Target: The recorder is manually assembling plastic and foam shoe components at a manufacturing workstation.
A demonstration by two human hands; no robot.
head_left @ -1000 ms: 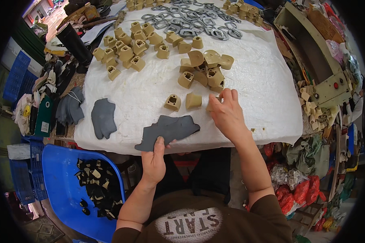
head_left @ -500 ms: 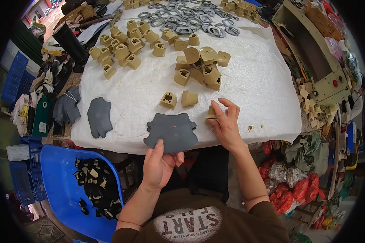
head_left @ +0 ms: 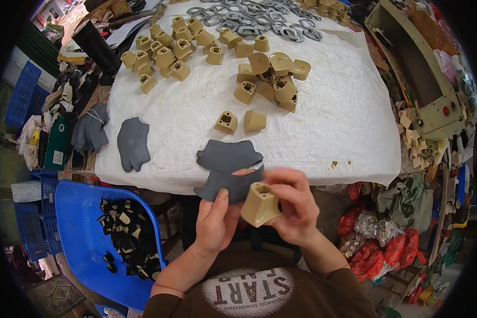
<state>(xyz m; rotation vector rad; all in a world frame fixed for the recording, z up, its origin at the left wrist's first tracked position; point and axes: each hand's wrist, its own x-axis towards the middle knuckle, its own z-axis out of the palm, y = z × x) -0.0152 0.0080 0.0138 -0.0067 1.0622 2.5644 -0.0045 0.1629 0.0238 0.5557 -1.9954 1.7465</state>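
My left hand (head_left: 215,225) pinches a dark grey leather-like piece (head_left: 225,183) at the table's front edge, thumb on top and fingers beneath. Right beside it, my right hand (head_left: 298,212) grips a tan shoe heel (head_left: 259,205), raised off the table with its hollowed end facing up. Another grey piece (head_left: 229,153) lies flat on the white cloth (head_left: 180,116), just beyond the held one. Two loose heels stand past that: one with its holes showing (head_left: 226,123) and one with a plain side showing (head_left: 254,121).
Several more heels form a left cluster (head_left: 164,55) and a right pile (head_left: 283,87). Grey rings (head_left: 249,24) spread across the far end. Farther left lies a grey piece (head_left: 133,144). A blue plastic tub (head_left: 74,228) with small black parts stands lower left; red bags (head_left: 392,249) lie lower right.
My right hand has lifted the heel off the cloth and brought it left, toward my body. My left hand has drawn one grey piece nearer, apart from the one beneath.
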